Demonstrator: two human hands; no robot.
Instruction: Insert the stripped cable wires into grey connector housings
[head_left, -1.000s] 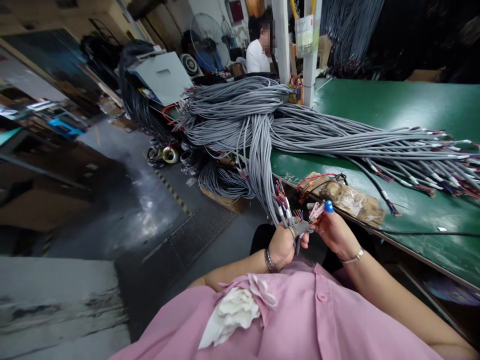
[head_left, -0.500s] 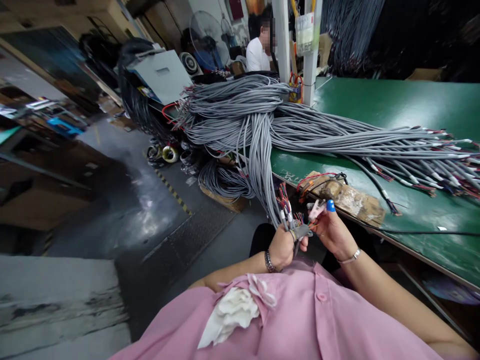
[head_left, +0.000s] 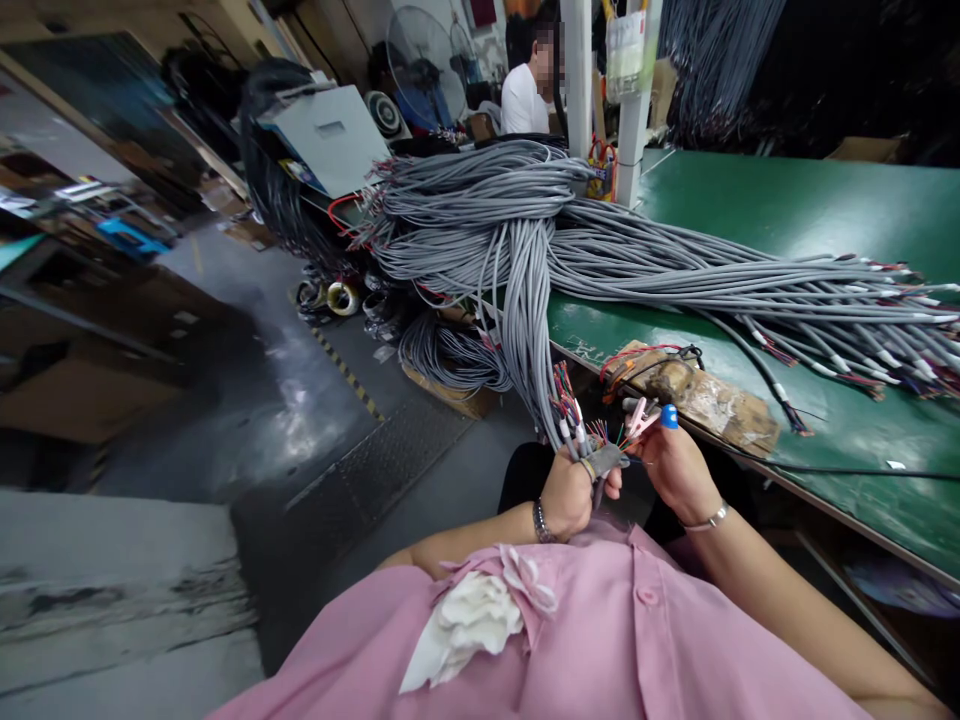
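Being held in the closed left hand (head_left: 568,495), grey cable ends (head_left: 603,461) are positioned before the pink shirt (head_left: 585,640); a pink tool (head_left: 640,421) is pinched by the right hand (head_left: 681,478), just beside, its forearm (head_left: 795,595) slanted inward.

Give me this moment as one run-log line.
left hand: gripping grey cables | right hand: blue fingertip cover, near colored wires | green bench: cable pile

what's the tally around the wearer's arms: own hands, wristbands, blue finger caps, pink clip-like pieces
Left hand and right hand: 2
Dark wristband and pale wristband: 2
Blue finger cap: 1
Pink clip-like piece: 1
Total: 6
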